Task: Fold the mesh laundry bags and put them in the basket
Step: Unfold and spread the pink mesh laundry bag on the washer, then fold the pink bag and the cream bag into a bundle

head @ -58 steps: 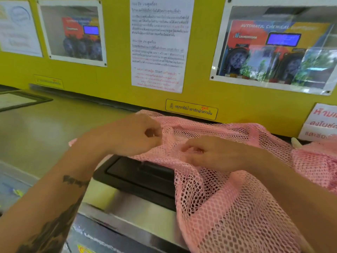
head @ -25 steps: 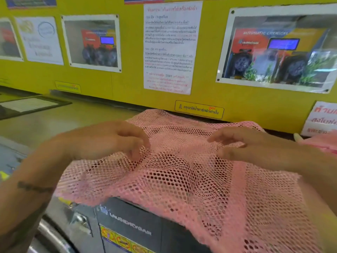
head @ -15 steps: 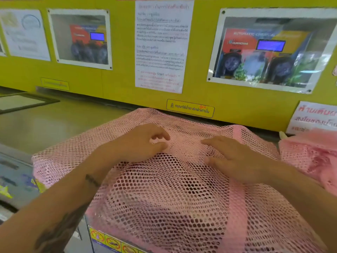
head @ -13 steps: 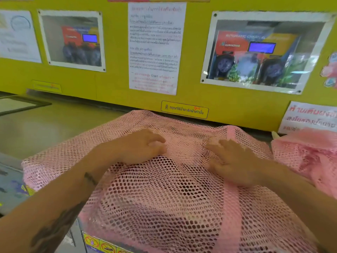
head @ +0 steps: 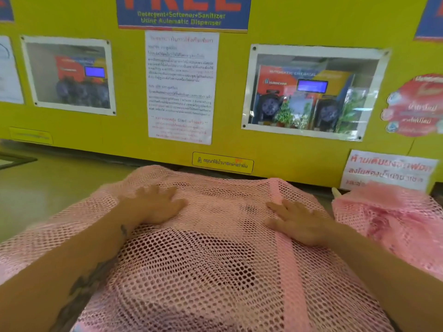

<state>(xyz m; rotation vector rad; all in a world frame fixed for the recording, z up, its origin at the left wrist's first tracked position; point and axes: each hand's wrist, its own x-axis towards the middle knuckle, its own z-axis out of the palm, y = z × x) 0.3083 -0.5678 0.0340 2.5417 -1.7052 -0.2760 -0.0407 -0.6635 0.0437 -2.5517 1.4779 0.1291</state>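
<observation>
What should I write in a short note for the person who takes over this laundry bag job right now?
Left hand: open, flat, palm down on the pink mesh bag.
Right hand: open, flat on the same bag, beside its solid pink strip.
The bag lies spread over the machine top, in front of the yellow wall. More pink mesh lies bunched at the right.
Done: the bag is laid out flat; no fold shows yet.
Left: fold this bag, fold the bunched mesh, put them in the basket. No basket is in view.
</observation>
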